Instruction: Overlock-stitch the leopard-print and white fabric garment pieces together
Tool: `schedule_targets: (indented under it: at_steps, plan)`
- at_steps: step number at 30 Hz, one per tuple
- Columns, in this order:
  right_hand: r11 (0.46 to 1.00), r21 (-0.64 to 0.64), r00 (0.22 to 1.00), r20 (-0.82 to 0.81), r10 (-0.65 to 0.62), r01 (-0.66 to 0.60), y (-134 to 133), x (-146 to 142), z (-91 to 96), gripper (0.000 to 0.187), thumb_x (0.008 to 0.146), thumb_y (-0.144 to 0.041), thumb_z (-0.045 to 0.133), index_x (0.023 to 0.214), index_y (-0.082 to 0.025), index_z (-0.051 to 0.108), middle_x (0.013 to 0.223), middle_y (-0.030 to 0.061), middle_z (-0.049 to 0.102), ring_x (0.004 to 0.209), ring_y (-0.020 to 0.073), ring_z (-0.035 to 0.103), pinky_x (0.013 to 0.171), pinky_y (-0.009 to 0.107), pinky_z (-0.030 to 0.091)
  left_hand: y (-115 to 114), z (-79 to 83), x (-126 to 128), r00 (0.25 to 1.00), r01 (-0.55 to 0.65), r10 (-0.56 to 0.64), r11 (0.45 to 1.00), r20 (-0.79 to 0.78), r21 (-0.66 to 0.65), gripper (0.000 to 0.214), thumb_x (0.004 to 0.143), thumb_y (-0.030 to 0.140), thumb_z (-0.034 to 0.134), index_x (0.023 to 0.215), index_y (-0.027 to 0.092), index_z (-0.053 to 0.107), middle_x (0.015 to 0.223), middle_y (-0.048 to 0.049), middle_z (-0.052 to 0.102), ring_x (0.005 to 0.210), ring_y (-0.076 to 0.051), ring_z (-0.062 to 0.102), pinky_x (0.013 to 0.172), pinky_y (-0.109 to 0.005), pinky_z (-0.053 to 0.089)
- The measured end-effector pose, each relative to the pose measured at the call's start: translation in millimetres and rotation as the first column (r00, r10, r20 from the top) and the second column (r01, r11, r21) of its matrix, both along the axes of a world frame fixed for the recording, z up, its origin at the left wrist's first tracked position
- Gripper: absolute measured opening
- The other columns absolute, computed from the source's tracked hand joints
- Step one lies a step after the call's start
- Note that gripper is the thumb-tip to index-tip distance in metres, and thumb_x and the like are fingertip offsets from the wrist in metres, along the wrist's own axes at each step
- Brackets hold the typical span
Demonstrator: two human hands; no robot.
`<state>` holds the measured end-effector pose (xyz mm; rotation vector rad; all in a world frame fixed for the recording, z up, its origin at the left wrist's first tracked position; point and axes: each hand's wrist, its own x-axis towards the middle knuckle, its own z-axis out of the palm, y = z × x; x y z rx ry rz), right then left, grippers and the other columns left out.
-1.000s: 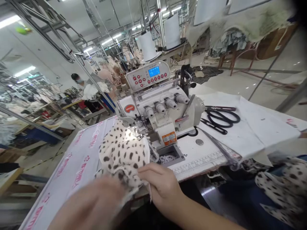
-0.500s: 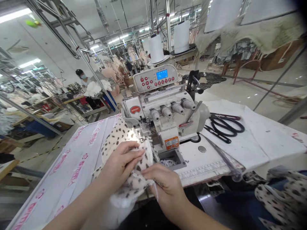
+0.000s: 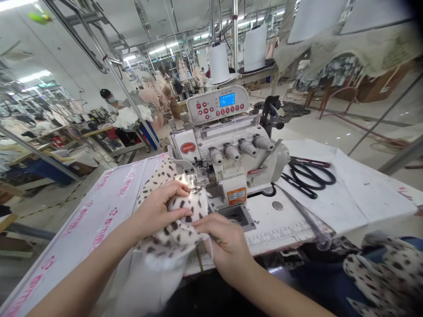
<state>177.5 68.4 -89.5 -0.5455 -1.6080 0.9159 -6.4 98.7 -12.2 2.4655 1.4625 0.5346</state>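
The spotted fleece fabric (image 3: 194, 203) lies under the presser foot (image 3: 194, 188) of the overlock sewing machine (image 3: 238, 154). The left hand (image 3: 157, 209) rests on it, thumb spread from fingers; the right hand (image 3: 228, 240) pinches its near edge.

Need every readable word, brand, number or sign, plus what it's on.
"6" or "b": blue rectangular display.
"P", apparently: round red button.
Too blurred: red-orange oval badge; pink print on white sheeting.
Too small: orange rectangular label; white ruler strip.
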Motion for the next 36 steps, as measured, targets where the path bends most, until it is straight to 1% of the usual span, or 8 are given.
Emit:
schedule_targets:
  at_steps: [11, 18, 21, 24, 28, 31, 33, 36]
  plan:
    - [1.0, -0.007, 0.996, 0.095, 0.001, 0.0, 22.0, 3.2, 7.2, 0.028, 0.069, 0.0, 0.046, 0.079, -0.018, 0.064, 0.085, 0.0038, 0.064, 0.08, 0.0158, 0.061, 0.071, 0.026, 0.048, 23.2, 8.7, -0.9, 0.986, -0.116, 0.117, 0.993, -0.121, 0.016, 0.032, 0.072, 0.045, 0.06, 0.084, 0.016, 0.05, 0.083, -0.002, 0.052, 0.074, -0.016, 0.05, 0.066, -0.027, 0.04]
    - [0.997, 0.052, 0.975, 0.215, -0.059, 0.049, 36.6, 1.5, 12.3, 0.029, 0.075, -0.003, 0.044, 0.088, -0.02, 0.062, 0.092, 0.0029, 0.062, 0.088, 0.016, 0.058, 0.076, 0.027, 0.047, 54.7, 10.5, -8.7, 0.984, -0.129, 0.126, 0.992, -0.129, -0.016, 0.052, 0.064, 0.045, 0.065, 0.104, 0.016, 0.05, 0.105, -0.0073, 0.054, 0.093, -0.023, 0.051, 0.078, -0.034, 0.042]
    - [0.992, 0.033, 0.979, 0.161, -0.127, 0.123, 25.1, 3.1, 1.0, 0.029, 0.079, -0.008, 0.046, 0.103, -0.02, 0.057, 0.111, 0.0067, 0.057, 0.095, 0.0174, 0.056, 0.08, 0.03, 0.047, 40.7, 17.6, -12.6, 0.99, -0.141, 0.138, 0.983, -0.03, -0.12, 0.043, 0.072, 0.046, 0.058, 0.104, 0.017, 0.05, 0.103, -0.0072, 0.056, 0.091, -0.022, 0.054, 0.075, -0.034, 0.045]
    - [0.967, -0.167, 0.981, 0.063, -0.185, 0.193, 10.2, 4.1, -17.4, 0.026, 0.082, -0.017, 0.048, 0.108, -0.019, 0.053, 0.108, 0.0091, 0.056, 0.084, 0.0164, 0.059, 0.072, 0.029, 0.049, -3.3, 22.8, -10.6, 0.991, -0.118, 0.116, 0.993, 0.064, 0.023, 0.031, 0.081, 0.041, 0.048, 0.105, 0.022, 0.051, 0.119, -0.0071, 0.048, 0.108, -0.022, 0.047, 0.087, -0.036, 0.042]
    - [0.908, -0.415, 0.997, -0.067, 0.03, -0.055, 2.9, -4.0, -30.9, 0.02, 0.083, -0.029, 0.051, 0.098, -0.017, 0.056, 0.094, 0.0068, 0.061, 0.09, 0.0187, 0.058, 0.08, 0.032, 0.047, -64.0, 8.5, -3.7, 0.984, -0.115, 0.153, 0.935, -0.09, 0.335, 0.047, 0.073, 0.04, 0.061, 0.114, 0.025, 0.045, 0.125, -0.0092, 0.04, 0.115, -0.027, 0.038, 0.092, -0.041, 0.037]
    - [0.815, -0.494, 0.937, -0.311, 0.159, -0.302, 4.6, -16.6, -29.7, 0.025, 0.078, -0.035, 0.058, 0.097, -0.018, 0.056, 0.095, 0.0044, 0.062, 0.091, 0.0175, 0.058, 0.079, 0.029, 0.046, -80.3, -9.1, -4.3, 0.957, -0.137, 0.245, 0.858, -0.158, 0.495, 0.036, 0.072, 0.028, 0.062, 0.105, 0.022, 0.047, 0.118, -0.0112, 0.043, 0.11, -0.028, 0.041, 0.089, -0.043, 0.037]
    - [0.723, -0.517, 0.868, -0.437, 0.237, -0.458, 4.9, -23.9, -28.7, 0.026, 0.074, -0.037, 0.063, 0.091, -0.018, 0.057, 0.079, 0.001, 0.062, 0.075, 0.0146, 0.06, 0.067, 0.026, 0.047, -80.5, -13.0, -6.9, 0.961, -0.157, 0.247, 0.861, -0.128, 0.483, 0.018, 0.074, 0.02, 0.057, 0.089, 0.02, 0.047, 0.11, -0.0093, 0.048, 0.104, -0.024, 0.045, 0.086, -0.04, 0.039]
    - [0.634, -0.547, 0.827, -0.473, 0.305, -0.547, 2.6, -29.2, -29.2, 0.025, 0.067, -0.037, 0.069, 0.072, -0.016, 0.058, 0.056, -0.0047, 0.053, 0.05, 0.0087, 0.049, 0.053, 0.022, 0.041, -77.3, -1.6, -6.4, 0.972, -0.202, 0.224, 0.953, -0.077, 0.226, 0.013, 0.075, 0.017, 0.052, 0.074, 0.019, 0.038, 0.096, -0.0034, 0.054, 0.088, -0.017, 0.053, 0.071, -0.028, 0.044]
